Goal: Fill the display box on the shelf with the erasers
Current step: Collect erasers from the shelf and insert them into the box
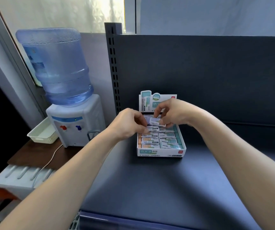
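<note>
A white and teal display box [161, 152] stands on the dark shelf [166, 183], its lid flap upright at the back. Rows of wrapped erasers [168, 140] lie flat inside it. My left hand [126, 124] hovers over the box's left side and pinches one eraser [153, 129] with a barcode facing up. My right hand [175, 112] is over the back of the box and grips another eraser [157, 121], teal label up, just above the rows. The hands hide the back rows of the box.
The shelf's dark back panel [199, 72] rises behind the box, with a slotted upright [113, 67] at its left. Left of the shelf stand a water dispenser [74, 117] with a blue bottle and a cream basket [41, 132] on a brown table.
</note>
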A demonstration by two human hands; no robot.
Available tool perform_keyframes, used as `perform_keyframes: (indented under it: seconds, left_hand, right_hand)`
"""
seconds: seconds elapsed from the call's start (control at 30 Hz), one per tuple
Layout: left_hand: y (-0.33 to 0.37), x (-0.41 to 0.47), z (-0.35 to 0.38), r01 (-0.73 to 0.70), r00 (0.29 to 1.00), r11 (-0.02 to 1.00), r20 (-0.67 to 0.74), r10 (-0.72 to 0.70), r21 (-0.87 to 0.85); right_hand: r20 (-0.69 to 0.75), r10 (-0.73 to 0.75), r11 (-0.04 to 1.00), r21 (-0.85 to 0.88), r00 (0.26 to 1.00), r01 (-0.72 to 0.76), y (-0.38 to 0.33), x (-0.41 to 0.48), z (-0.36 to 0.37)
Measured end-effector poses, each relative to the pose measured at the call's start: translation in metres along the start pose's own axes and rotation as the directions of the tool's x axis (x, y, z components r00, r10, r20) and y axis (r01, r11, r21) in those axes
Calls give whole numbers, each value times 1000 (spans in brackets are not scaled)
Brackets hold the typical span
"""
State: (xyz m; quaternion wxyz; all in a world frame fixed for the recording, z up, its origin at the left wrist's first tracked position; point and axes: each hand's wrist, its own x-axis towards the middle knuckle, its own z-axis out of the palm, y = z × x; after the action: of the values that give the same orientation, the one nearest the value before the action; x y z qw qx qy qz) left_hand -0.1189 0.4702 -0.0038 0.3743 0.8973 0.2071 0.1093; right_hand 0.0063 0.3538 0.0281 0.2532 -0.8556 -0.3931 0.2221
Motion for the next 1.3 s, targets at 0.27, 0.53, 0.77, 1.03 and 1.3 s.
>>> perform_keyframes:
  seconds: [0.27,0.53,0.77,1.03,1.3]
  left_hand:
    - [4,-6,-6,-36,999,997,10,36,65]
    - [4,-7,-4,2,1000,998,-20,-1,65]
    - [9,-7,-13,-66,987,997,-144,71,43]
    - [75,1,32,-336,942,941,-16,335,-34]
    - [160,-3,121,-508,822,858,257,509,-73]
  right_hand:
    - [37,-9,1000,0,999,9,-7,5,3]
    - [-47,-7,998,-67,999,3,-15,7,10]
    - [-239,-7,998,-67,971,-9,-9,-4,0]
    - [-420,99,987,-71,902,-142,42,-61,-41]
    - [-535,374,897,3,757,-441,136,-154,-76]
